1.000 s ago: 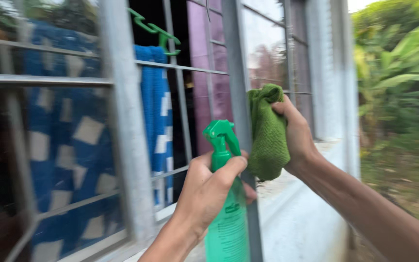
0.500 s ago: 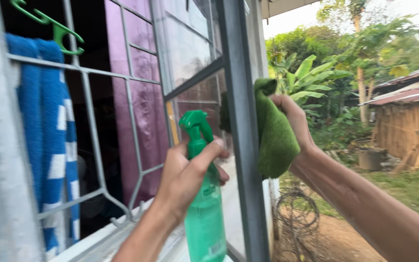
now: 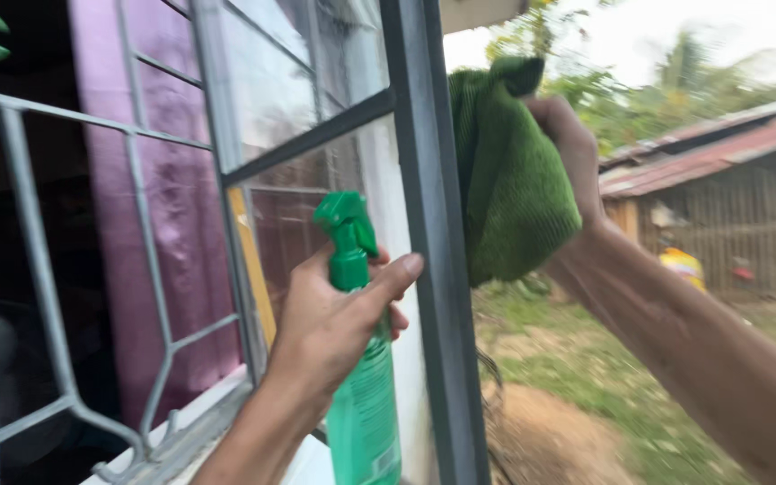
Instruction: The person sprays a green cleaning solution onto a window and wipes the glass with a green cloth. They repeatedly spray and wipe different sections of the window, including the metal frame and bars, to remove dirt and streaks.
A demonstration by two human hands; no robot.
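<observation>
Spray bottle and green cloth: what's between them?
In the head view, the window's dark upright frame bar stands between the spray bottle and green cloth.

**Cloth, plastic, glass and painted metal at the window**

The thick green cleaning cloth (image 3: 507,175), gripped in the right hand (image 3: 568,148), looks like ribbed microfibre: matt, soft and finely corded. The translucent green plastic spray bottle (image 3: 363,395), in the left hand (image 3: 334,328), is smooth and faintly glossy, with an opaque, duller green plastic trigger head at its 12 o'clock end. The dark grey window frame (image 3: 428,269) has a smooth, satin painted finish. Its glass panes (image 3: 303,81) are glossy and reflective, hazed with whitish streaks. At 9 o'clock, the pale grey metal window grille (image 3: 42,269) looks painted and matt. Behind it, the purple curtain (image 3: 150,224) has a shiny, satiny sheen.
</observation>
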